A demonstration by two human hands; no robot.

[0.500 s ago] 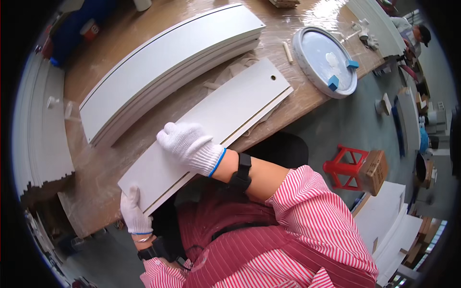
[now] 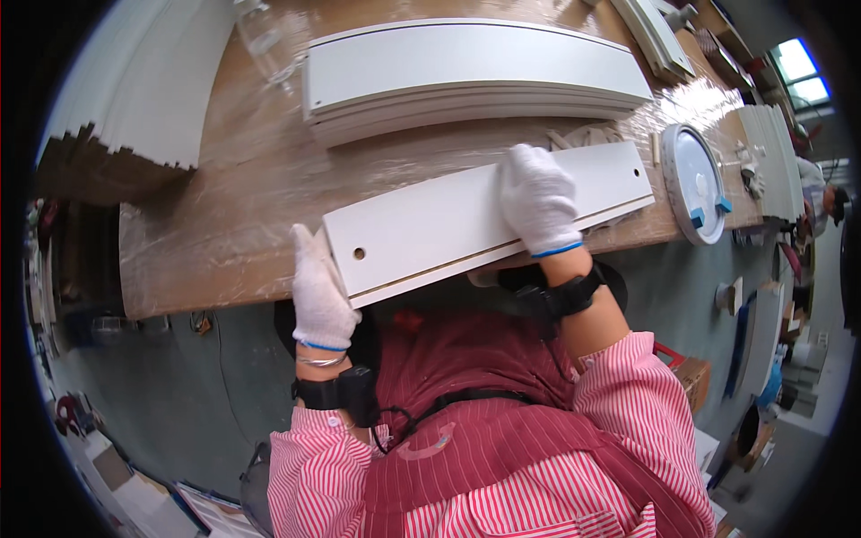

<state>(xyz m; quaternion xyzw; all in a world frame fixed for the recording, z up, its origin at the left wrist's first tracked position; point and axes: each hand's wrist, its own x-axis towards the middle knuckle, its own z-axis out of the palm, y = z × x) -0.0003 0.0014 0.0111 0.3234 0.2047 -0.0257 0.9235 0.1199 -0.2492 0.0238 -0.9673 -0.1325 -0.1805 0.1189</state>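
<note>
A long white panel (image 2: 430, 224) lies at a slant across the near edge of the table. It has a dark round hole at each end and a groove along its near long side. My left hand (image 2: 321, 291), in a white knitted glove, grips the panel's left end, its fingers along the end edge. My right hand (image 2: 541, 204), gloved too, is closed in a fist on the panel's top face, right of the middle. Whatever that fist may hold is hidden. Beyond it, a stack of similar white panels (image 2: 475, 67) lies on the table.
The film-covered table (image 2: 233, 233) carries a tall pile of white boards (image 2: 134, 90) at left and a clear bottle (image 2: 258, 36). At right are a crumpled cloth (image 2: 592, 136), a short rod (image 2: 656, 149) and a round lid (image 2: 689, 166) bearing blue blocks (image 2: 697, 218).
My view has turned, levelling the panel in it. My right fist has moved rightward along the panel. My left thumb has left the top face, and the left-end hole now shows.
</note>
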